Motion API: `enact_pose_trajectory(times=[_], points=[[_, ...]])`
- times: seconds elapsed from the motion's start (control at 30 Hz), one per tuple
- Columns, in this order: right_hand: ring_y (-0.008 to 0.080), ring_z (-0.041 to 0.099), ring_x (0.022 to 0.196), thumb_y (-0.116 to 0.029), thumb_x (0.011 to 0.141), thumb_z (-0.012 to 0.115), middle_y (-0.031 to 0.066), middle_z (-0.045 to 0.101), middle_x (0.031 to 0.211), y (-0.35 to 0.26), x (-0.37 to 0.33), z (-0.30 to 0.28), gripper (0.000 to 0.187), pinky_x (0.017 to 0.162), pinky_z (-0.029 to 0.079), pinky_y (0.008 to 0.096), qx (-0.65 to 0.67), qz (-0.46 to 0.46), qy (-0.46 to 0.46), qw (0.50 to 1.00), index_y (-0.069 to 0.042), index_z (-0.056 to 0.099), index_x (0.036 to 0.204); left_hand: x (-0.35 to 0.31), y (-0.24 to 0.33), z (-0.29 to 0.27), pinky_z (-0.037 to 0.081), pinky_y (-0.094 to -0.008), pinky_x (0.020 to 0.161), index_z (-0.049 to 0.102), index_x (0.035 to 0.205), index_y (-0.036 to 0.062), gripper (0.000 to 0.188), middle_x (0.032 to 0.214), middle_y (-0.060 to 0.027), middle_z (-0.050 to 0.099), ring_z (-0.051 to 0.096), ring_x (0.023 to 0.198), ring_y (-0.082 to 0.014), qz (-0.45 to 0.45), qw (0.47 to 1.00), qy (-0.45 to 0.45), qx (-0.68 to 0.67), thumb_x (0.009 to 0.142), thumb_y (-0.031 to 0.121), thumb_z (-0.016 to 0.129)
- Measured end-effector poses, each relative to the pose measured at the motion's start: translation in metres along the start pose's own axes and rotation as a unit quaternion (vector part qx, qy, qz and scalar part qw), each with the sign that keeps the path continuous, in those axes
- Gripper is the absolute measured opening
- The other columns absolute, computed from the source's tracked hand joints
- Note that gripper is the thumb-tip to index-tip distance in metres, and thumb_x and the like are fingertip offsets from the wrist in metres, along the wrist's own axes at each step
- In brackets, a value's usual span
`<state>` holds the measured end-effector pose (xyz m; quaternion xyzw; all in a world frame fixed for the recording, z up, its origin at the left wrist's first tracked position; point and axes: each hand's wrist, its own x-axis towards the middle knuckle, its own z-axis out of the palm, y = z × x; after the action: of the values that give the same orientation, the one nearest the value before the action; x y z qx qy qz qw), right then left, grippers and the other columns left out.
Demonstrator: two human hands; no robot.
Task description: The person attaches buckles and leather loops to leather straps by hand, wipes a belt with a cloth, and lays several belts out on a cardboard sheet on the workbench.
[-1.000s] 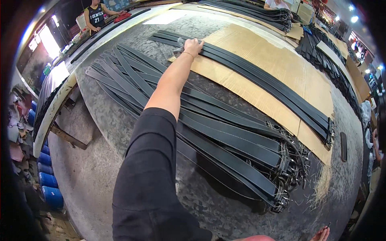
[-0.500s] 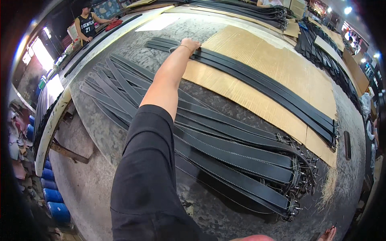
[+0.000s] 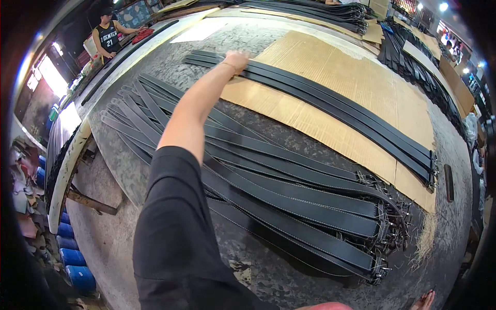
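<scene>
Black belts [image 3: 320, 98], long and flat

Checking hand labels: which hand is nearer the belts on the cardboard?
Left. The left hand is at the belts, near their left end; the right hand is apart, lower right.

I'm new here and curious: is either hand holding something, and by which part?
The left hand is on the aligned belts, near their left ends; whether it grips cannot be told. Right hand: cannot be told either.
</scene>
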<state>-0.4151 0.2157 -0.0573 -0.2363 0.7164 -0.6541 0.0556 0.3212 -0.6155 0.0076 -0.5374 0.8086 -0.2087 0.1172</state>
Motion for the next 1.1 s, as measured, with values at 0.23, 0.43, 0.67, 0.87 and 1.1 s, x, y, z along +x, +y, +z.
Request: enact_pose_trajectory(times=[0.23, 0.43, 0.67, 0.87, 1.1], points=[[0.0150, 0.045, 0.061, -0.019, 0.092, 0.063, 0.0026, 0.056, 0.075, -0.077, -0.045, 0.096, 0.015, 0.059, 0.035, 0.0296, -0.002, 0.008, 0.059, 0.998, -0.005, 0.062, 0.084, -0.053, -0.022, 0.015, 0.055, -0.0413, 0.083, 0.075, 0.104, 0.0127, 0.023, 0.113, -0.0135, 0.071, 0.068, 0.107, -0.0301, -0.097, 0.995, -0.027, -0.013, 0.085, 0.017, 0.062], [0.0163, 0.039, 0.057, -0.033, 0.098, 0.057, 0.0046, 0.051, 0.073, -0.053, -0.037, 0.053, 0.032, 0.054, 0.035, 0.0311, -0.089, -0.042, 0.049, 0.994, -0.004, 0.059, 0.085, -0.054, 0.001, 0.008, 0.058, -0.0440, 0.078, 0.074, 0.098, 0.0053, 0.028, 0.103, -0.0184, 0.072, 0.071, 0.097, -0.0347, -0.180, 0.976, 0.021, -0.118, 0.071, 0.010, 0.071], [0.0151, 0.031, 0.053, -0.051, 0.104, 0.039, 0.0044, 0.043, 0.066, -0.033, -0.019, 0.045, 0.057, 0.046, 0.029, 0.0311, -0.261, -0.349, -0.085, 0.896, -0.002, 0.053, 0.079, -0.043, -0.006, 0.037, 0.058, -0.0427, 0.074, 0.078, 0.093, 0.0100, 0.019, 0.101, -0.0168, 0.073, 0.071, 0.097, -0.0339, -0.164, 0.979, 0.021, -0.118, 0.081, 0.015, 0.064], [0.0166, 0.034, 0.053, -0.047, 0.106, 0.037, 0.0066, 0.044, 0.067, -0.037, -0.023, 0.040, 0.052, 0.050, 0.031, 0.0325, -0.314, -0.336, -0.087, 0.884, -0.002, 0.051, 0.083, -0.047, 0.006, 0.026, 0.058, -0.0421, 0.075, 0.077, 0.092, 0.0092, 0.018, 0.100, -0.0169, 0.073, 0.071, 0.096, -0.0336, -0.155, 0.980, 0.031, -0.121, 0.079, 0.012, 0.065], [0.0329, 0.066, 0.097, -0.047, 0.104, 0.042, 0.0199, 0.060, 0.128, -0.005, -0.008, -0.020, 0.052, 0.080, 0.055, 0.0438, -0.259, -0.024, -0.017, 0.965, -0.005, 0.063, 0.127, -0.056, 0.012, 0.035, 0.058, -0.0424, 0.073, 0.071, 0.095, 0.0056, 0.017, 0.094, -0.0177, 0.072, 0.072, 0.090, -0.0321, -0.165, 0.966, 0.179, -0.082, 0.084, 0.009, 0.059]])
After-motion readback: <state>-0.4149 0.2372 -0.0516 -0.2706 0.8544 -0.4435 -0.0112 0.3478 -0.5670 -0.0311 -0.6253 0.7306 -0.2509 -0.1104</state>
